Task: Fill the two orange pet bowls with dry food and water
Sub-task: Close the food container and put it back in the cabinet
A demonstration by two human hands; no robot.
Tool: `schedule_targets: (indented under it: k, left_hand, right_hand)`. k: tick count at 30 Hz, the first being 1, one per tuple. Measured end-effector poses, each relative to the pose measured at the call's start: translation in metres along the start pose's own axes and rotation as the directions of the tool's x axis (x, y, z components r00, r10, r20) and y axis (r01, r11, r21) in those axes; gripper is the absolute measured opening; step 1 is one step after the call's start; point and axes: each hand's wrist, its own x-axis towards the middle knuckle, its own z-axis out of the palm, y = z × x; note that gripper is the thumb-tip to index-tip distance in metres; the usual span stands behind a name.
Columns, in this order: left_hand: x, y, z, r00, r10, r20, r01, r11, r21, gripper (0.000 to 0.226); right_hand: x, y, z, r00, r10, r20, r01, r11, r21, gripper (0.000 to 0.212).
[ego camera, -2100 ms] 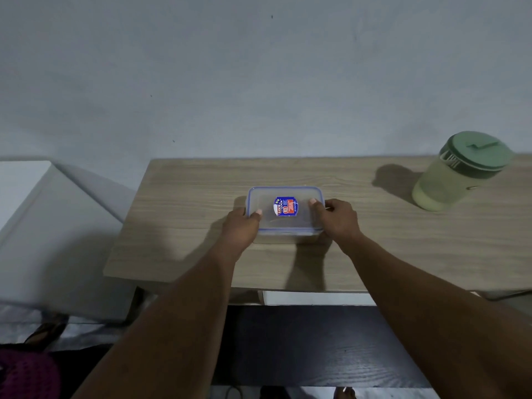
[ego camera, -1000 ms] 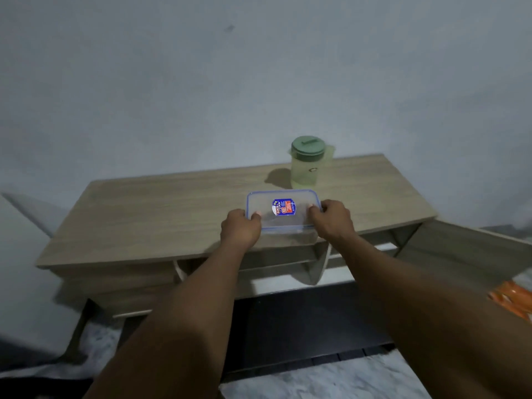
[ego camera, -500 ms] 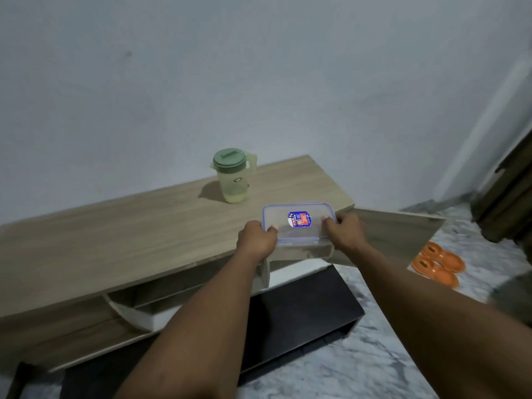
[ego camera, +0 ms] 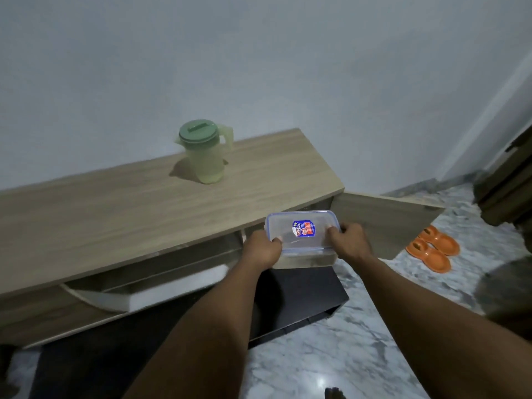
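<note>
Container (ego camera: 302, 234): clear, rectangular, plastic, with a blue-rimmed lid and a blue-and-red sticker on top; held level in the air between both hands, off the tabletop, in front of its right end.
Left hand (ego camera: 260, 250): gripped the container's left end, fingers curled around the side, thumb tip on the lid's edge.
Right hand (ego camera: 349, 240): gripped the container's right end, fingers wrapped below, thumb pressed on the lid near its right rim.
Bowls (ego camera: 431, 249): two orange pet bowls, side by side and touching, on the floor to the right, beyond the open door, well apart from the container.
Pitcher (ego camera: 204, 154): pale green, translucent plastic, darker green lid on, upright near the wall on the tabletop.
Tabletop (ego camera: 115, 203): light wood-grain top of a low cabinet against a pale wall.
Cabinet door (ego camera: 385, 223): same wood finish, swung open at the right end.
Floor (ego camera: 345, 355): grey-veined white marble.
</note>
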Motion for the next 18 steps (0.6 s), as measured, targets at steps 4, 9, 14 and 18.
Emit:
schedule_targets:
  k: [4, 9, 14, 18]
  left_hand:
    - [0.008, -0.006, 0.032, 0.995, -0.094, -0.026, 0.093, 0.995, -0.036, 0.041]
    - [0.031, -0.008, 0.082, 0.975, -0.166, -0.146, 0.144, 0.978, -0.153, 0.034]
    - [0.063, -0.023, 0.118, 0.960, -0.161, -0.230, 0.135, 0.983, -0.123, 0.028]
    - [0.098, -0.037, 0.128, 0.942, -0.200, -0.269, 0.145, 0.966, -0.214, 0.028]
  right_hand:
    - [0.024, 0.019, 0.000, 0.992, -0.006, 0.127, 0.010, 1.000, -0.028, 0.045]
    - [0.099, 0.076, 0.015, 0.974, -0.057, 0.219, 0.062, 0.998, -0.017, 0.078]
    - [0.126, 0.087, 0.027, 0.974, -0.058, 0.218, 0.062, 0.998, -0.009, 0.072]
    - [0.146, 0.083, 0.046, 0.978, -0.065, 0.199, 0.069, 0.997, -0.016, 0.040]
